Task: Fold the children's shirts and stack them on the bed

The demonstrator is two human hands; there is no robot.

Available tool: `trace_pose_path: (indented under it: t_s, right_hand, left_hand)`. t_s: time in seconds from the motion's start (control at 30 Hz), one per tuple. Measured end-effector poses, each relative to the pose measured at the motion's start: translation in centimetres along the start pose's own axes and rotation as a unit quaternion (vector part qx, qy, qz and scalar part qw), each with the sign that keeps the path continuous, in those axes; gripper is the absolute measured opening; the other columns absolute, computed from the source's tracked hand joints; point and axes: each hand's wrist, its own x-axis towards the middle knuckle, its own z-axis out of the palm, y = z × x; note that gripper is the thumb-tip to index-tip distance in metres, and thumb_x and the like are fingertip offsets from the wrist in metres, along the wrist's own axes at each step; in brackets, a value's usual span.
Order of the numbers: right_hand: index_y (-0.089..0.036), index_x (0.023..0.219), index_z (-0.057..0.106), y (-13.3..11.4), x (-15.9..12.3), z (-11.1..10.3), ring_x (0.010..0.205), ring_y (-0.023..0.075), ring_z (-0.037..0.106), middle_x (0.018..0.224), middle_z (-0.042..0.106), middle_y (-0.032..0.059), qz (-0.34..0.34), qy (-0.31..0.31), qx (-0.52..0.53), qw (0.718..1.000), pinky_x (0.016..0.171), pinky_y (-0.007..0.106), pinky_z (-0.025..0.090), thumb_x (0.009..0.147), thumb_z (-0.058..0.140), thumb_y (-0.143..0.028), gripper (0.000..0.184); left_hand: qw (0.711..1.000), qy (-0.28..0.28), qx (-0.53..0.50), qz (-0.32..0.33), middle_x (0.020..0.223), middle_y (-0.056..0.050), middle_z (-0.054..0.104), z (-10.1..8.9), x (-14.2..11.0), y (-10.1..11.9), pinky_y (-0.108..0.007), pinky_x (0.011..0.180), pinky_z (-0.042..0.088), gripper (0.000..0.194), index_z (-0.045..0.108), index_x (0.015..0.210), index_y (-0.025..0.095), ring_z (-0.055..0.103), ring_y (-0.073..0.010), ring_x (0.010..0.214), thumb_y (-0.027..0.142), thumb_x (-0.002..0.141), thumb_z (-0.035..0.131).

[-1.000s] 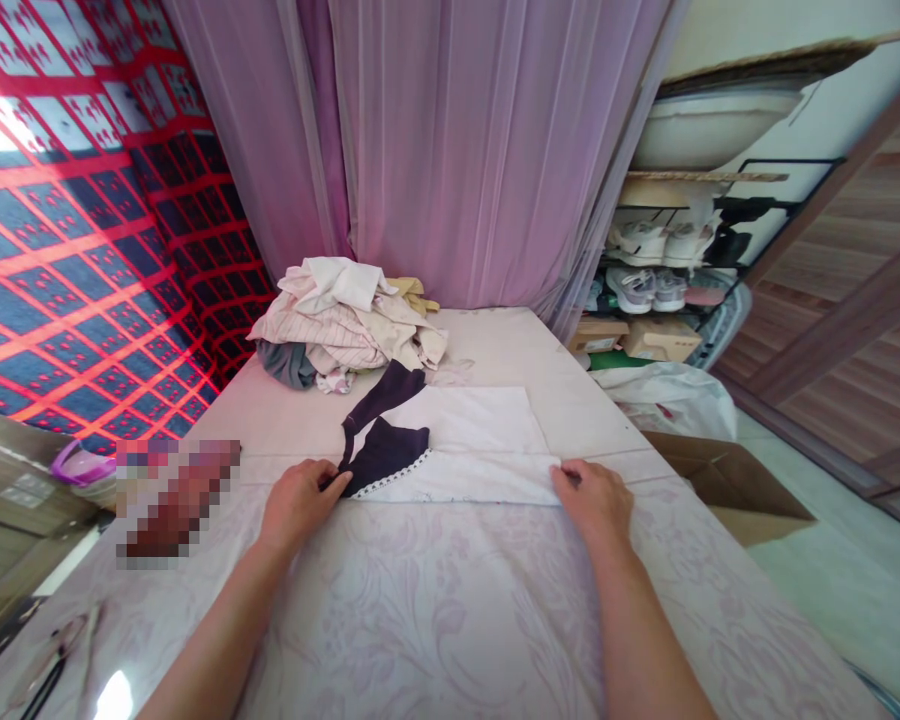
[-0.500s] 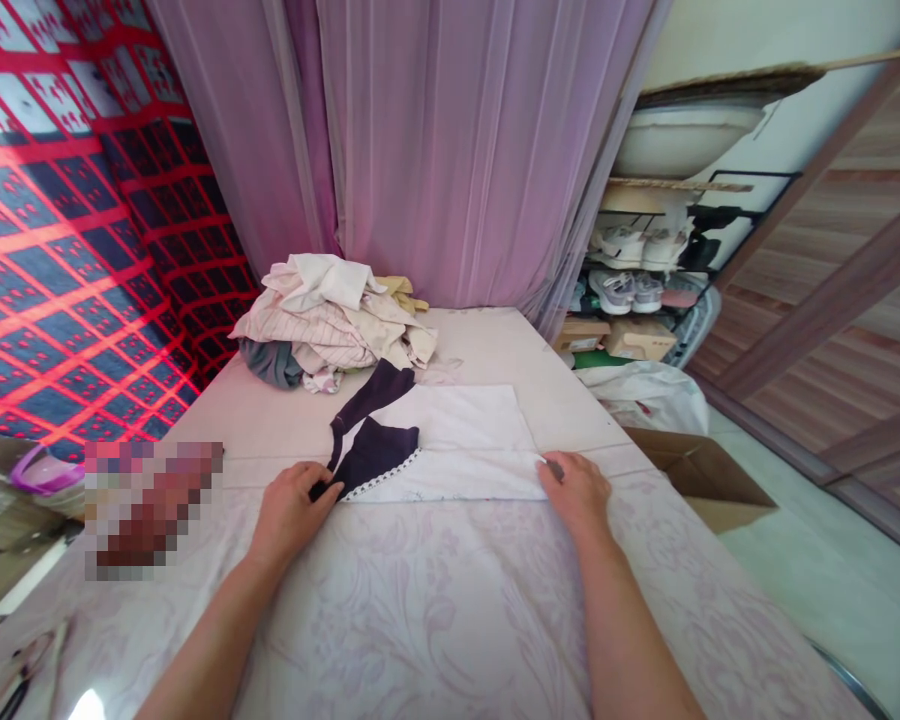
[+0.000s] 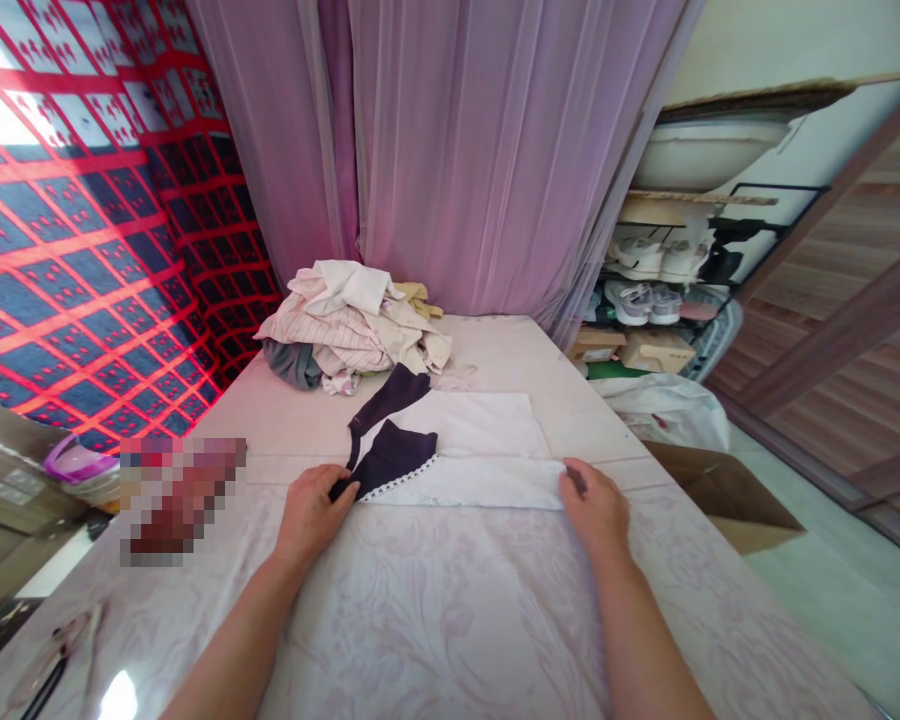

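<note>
A white garment (image 3: 487,425) with dark navy parts and a dotted trim lies flat on the patterned bed cover, its near side folded over in a long strip. My left hand (image 3: 319,510) is closed on the dark end of the garment at the strip's left, thumb on the near edge and fingertips partly hidden. At the right end of the strip, my right hand (image 3: 596,505) pinches the white edge between thumb and curled fingers. Just behind the garment sits a heap of crumpled clothes (image 3: 345,310) in pink, cream, white and grey.
Eyeglasses (image 3: 52,660) lie at the bed's near left, behind them a blurred-out reddish item (image 3: 187,500). A purple curtain (image 3: 480,150) hangs at the far end. Right of the bed stand an open cardboard box (image 3: 720,490), a white plastic bag (image 3: 667,405) and a shoe rack (image 3: 652,270).
The whole view has swung slightly left, so everything appears further right. Both hands keep their places on the garment, and its folded shape looks the same.
</note>
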Motion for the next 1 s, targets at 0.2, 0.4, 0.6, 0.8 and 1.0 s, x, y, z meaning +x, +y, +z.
trace_pose_path:
  t_s: [0.2, 0.4, 0.6, 0.8, 1.0]
  right_hand:
    - [-0.019, 0.097, 0.068, 0.09, -0.11, 0.10, 0.077, 0.0201, 0.058, 0.087, 0.070, 0.0055, -0.009, -0.023, -0.017, 1.000, 0.075, 0.032, 0.042, 0.077, 0.045, -0.034, 0.034]
    - [-0.018, 0.103, 0.067, -0.25, -0.23, -0.03, 0.089, 0.0229, 0.057, 0.100, 0.068, 0.0089, 0.001, -0.002, -0.078, 0.997, 0.080, 0.035, 0.041, 0.082, 0.044, -0.034, 0.035]
    - [-0.019, 0.103, 0.067, -0.52, -0.32, -0.20, 0.091, 0.0228, 0.057, 0.101, 0.068, 0.0078, 0.011, -0.016, -0.099, 0.995, 0.081, 0.035, 0.040, 0.083, 0.045, -0.034, 0.033]
    - [-0.020, 0.102, 0.069, -0.30, -0.23, -0.20, 0.090, 0.0218, 0.060, 0.098, 0.070, 0.0055, -0.012, -0.015, -0.038, 0.999, 0.082, 0.033, 0.042, 0.084, 0.041, -0.034, 0.036]
    - [-0.023, 0.107, 0.067, -0.26, 0.42, -0.30, 0.093, 0.0218, 0.060, 0.102, 0.069, 0.0053, 0.008, -0.051, -0.050, 0.997, 0.081, 0.032, 0.043, 0.085, 0.040, -0.033, 0.037]
  left_hand:
    - [1.000, 0.000, 0.001, 0.002, 0.090, -0.004, 0.070, -0.13, -0.07, 0.08, -0.034, 0.083, 0.044, 0.020, 0.061, 0.081, 0.023, 0.061, -0.0227, 0.089, 0.038, 0.081, 0.047]
    - [1.000, 0.005, -0.003, 0.002, 0.098, -0.006, 0.069, -0.07, -0.10, 0.06, -0.036, 0.088, 0.043, 0.023, 0.058, 0.072, 0.022, 0.060, -0.0234, 0.093, 0.040, 0.081, 0.047]
    - [1.000, 0.012, 0.014, -0.003, 0.099, -0.008, 0.068, 0.11, -0.14, -0.09, -0.037, 0.088, 0.043, 0.033, 0.054, 0.062, 0.022, 0.059, -0.0240, 0.092, 0.046, 0.083, 0.046]
    - [0.999, 0.012, 0.030, -0.007, 0.096, -0.007, 0.068, -0.02, -0.16, 0.03, -0.036, 0.086, 0.043, 0.031, 0.050, 0.058, 0.022, 0.059, -0.0233, 0.090, 0.041, 0.082, 0.046]
    - [0.999, 0.002, 0.034, -0.014, 0.104, -0.006, 0.068, -0.19, 0.18, 0.26, -0.036, 0.089, 0.042, 0.027, 0.057, 0.069, 0.022, 0.059, -0.0237, 0.096, 0.045, 0.081, 0.049]
